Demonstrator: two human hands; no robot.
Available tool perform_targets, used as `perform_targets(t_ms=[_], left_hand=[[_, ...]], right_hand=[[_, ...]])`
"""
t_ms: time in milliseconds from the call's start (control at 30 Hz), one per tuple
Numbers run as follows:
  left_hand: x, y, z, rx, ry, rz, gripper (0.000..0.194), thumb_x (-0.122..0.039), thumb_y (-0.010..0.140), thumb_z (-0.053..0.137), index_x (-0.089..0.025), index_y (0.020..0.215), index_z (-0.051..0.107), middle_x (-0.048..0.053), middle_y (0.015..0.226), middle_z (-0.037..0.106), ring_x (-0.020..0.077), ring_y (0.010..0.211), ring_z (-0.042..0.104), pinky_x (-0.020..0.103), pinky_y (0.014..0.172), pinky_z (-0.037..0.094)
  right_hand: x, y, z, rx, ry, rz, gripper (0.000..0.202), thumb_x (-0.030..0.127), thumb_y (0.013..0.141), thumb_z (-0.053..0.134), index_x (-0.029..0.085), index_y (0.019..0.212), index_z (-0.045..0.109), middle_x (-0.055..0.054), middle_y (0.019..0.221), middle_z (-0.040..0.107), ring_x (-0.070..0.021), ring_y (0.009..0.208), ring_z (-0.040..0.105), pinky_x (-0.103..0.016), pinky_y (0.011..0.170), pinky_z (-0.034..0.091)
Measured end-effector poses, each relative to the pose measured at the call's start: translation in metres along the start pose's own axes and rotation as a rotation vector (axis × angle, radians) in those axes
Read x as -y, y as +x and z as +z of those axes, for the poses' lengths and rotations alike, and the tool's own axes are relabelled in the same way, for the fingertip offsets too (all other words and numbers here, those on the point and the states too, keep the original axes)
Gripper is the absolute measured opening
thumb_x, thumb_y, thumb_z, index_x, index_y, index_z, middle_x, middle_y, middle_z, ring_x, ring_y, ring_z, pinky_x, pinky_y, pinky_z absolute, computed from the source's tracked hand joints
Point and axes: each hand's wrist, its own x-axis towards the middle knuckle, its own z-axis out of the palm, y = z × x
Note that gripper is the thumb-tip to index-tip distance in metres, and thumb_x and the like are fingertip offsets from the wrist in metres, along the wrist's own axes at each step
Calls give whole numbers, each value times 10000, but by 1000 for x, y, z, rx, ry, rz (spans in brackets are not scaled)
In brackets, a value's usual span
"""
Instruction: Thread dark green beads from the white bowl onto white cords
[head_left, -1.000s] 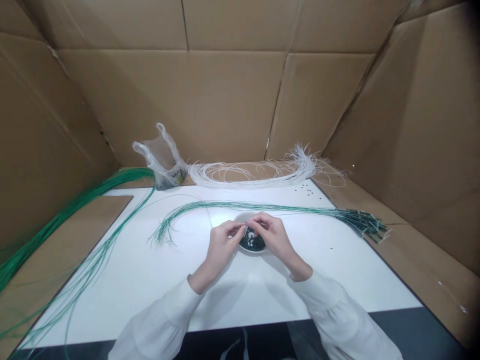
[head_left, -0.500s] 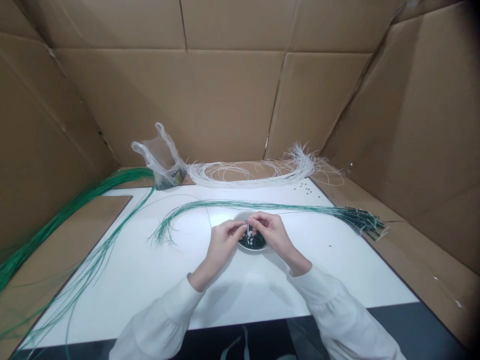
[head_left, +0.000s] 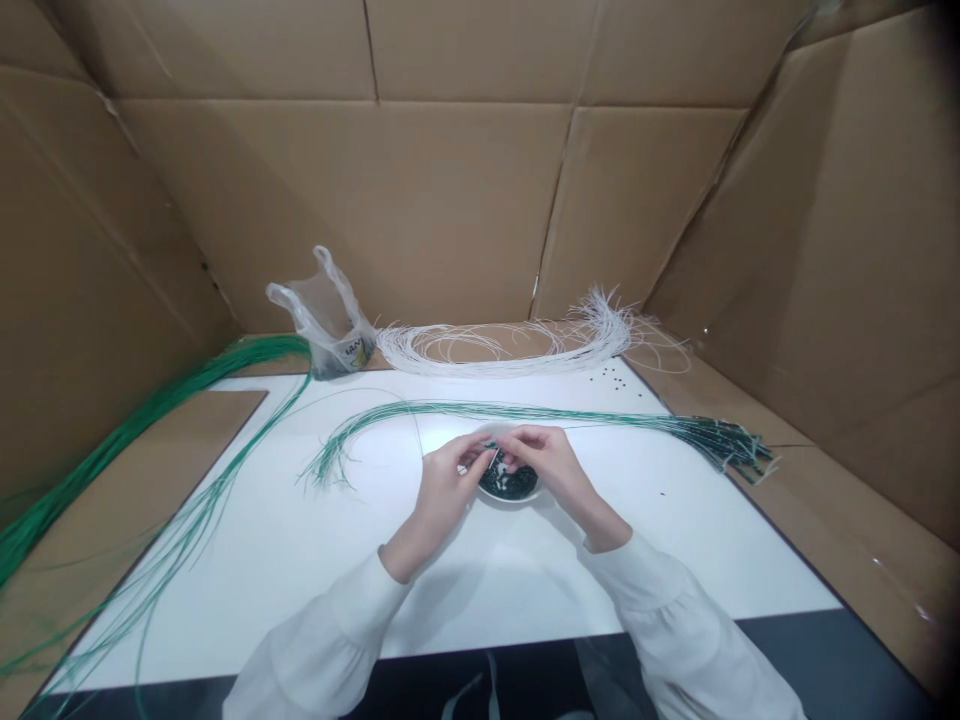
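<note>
In the head view, the left hand (head_left: pixel 446 485) and the right hand (head_left: pixel 551 465) are being held close together over a white bowl (head_left: pixel 508 501), which is being supported by the white tabletop (head_left: pixel 300 560). Dark beads (head_left: pixel 516 486) are being contained in the bowl, below the fingertips. The thumb and forefinger of each hand are being bent toward each other, and a slim pale sliver (head_left: pixel 493 459) is being shown between the two hands; whether either grip is being closed on it cannot be told, since the detail is too small.

Just beyond the bowl, a bundle of green strands (head_left: pixel 525 411) is being laid out across the tabletop, its dark, thicker end being pointed to the right. Farther back, a coil of white strands (head_left: pixel 465 369) is being flanked on its left by a plastic bag (head_left: pixel 330 335). At the far left, more green strands (head_left: pixel 150 410) are being draped over cardboard. Both forearms are being covered by white sleeves (head_left: pixel 322 630).
</note>
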Motion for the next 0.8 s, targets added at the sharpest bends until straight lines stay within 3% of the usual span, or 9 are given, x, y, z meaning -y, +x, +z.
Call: perform_targets(t_ms=[133,300,600,800], left_hand=[[6,-2,2,-60,183,231,265,-191,796,518,-129,1051,561,62,835,667,138,721,621,269,704,516],[11,-2,2,-68,279,368,249,-189,814,501,-146,1057,535,65,864,659,145,769,624,269,718,516],[13,3,-6,128,255,431,216,-220,825,495,-189,1030,558,36,893,658,130,775,619,251,728,498],[7,4,-10,234,229,437,181,-235,841,461,-193,896,629,34,833,665,132,766,606,248,727,486]], right_hand=[[4,-2,-1,35,-83,41,305,429,630,648,125,650,653,-6,513,564,-92,413,479,-223,436,407],[6,0,-7,119,-114,56,260,391,643,640,132,621,636,0,499,558,-84,408,458,-212,420,373],[16,1,-25,328,-178,143,254,367,643,624,114,633,609,18,499,515,-82,447,459,-198,421,392],[26,-5,-30,429,-299,84,214,331,692,572,126,660,620,16,516,514,-79,459,424,-191,413,354]])
